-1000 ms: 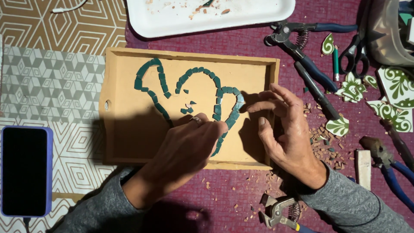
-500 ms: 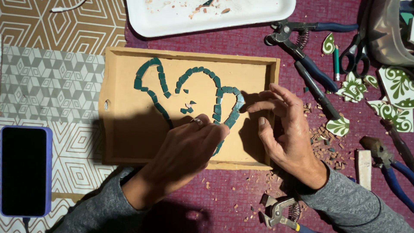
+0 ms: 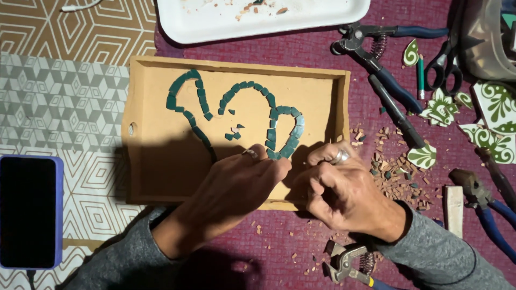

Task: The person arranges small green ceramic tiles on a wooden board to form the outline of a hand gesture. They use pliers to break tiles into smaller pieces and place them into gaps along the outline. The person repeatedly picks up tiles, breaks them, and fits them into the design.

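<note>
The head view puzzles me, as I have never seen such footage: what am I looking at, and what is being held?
A camera worn on the person's head looks down at their two bare hands. A shallow tan wooden tray lies on a dark red mat, with small dark green tile pieces laid in it as curved outlines. The left hand touches the lowest pieces with its fingertips; the right hand, wearing a ring, rests curled at the tray's corner. Whether either pinches a piece cannot be seen. Around lie blue-handled nippers, reddish tile crumbs, a white tray and a dark phone in a purple case.
</note>
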